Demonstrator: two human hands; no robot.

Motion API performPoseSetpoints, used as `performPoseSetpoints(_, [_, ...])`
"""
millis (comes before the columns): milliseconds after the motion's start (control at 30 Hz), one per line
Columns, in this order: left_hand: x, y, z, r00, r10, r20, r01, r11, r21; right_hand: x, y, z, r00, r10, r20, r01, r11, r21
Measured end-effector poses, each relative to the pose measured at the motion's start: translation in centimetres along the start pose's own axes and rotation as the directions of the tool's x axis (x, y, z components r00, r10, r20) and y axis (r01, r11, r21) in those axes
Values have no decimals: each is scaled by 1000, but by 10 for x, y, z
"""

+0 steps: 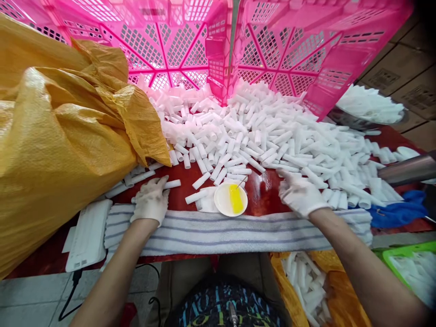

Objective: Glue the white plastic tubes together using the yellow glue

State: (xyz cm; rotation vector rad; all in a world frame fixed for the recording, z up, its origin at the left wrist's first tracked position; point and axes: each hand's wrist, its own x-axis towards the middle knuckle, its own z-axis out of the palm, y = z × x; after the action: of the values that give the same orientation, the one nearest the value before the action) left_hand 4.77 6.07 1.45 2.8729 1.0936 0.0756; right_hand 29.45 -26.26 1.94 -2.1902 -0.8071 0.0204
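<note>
White tube [172,184], left of centre in frame, is gripped by L hand [150,200]; prob. light, fairly stiff, best taken mid-length. Whether anything is held by R hand [300,196], right of centre, can't be told.

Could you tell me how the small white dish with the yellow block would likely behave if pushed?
The dish looks shallow and rigid, so it would probably slide whole. The yellow block lies loose-looking inside and might shift.
</note>
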Motion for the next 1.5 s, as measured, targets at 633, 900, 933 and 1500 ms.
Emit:
performPoseSetpoints(633, [-4,45,6,986,160,-49,-168,934,-316,-53,-30,63,998,-43,45,20,903,429])
performPoseSetpoints(900, [-11,49,8,984,132,-117,-176,739,-650,-53,-29,65,994,-44,97,-8,876,482])
performPoseSetpoints(933, [-12,51,7,984,146,-105,-179,737,-652,-53,-29,67,995,-70,78,23,874,485])
performPoseSetpoints(1500, [-32,105,-19,939,229,258,244,89,-966,-49,-69,31,943,325,74,-287,681,673])
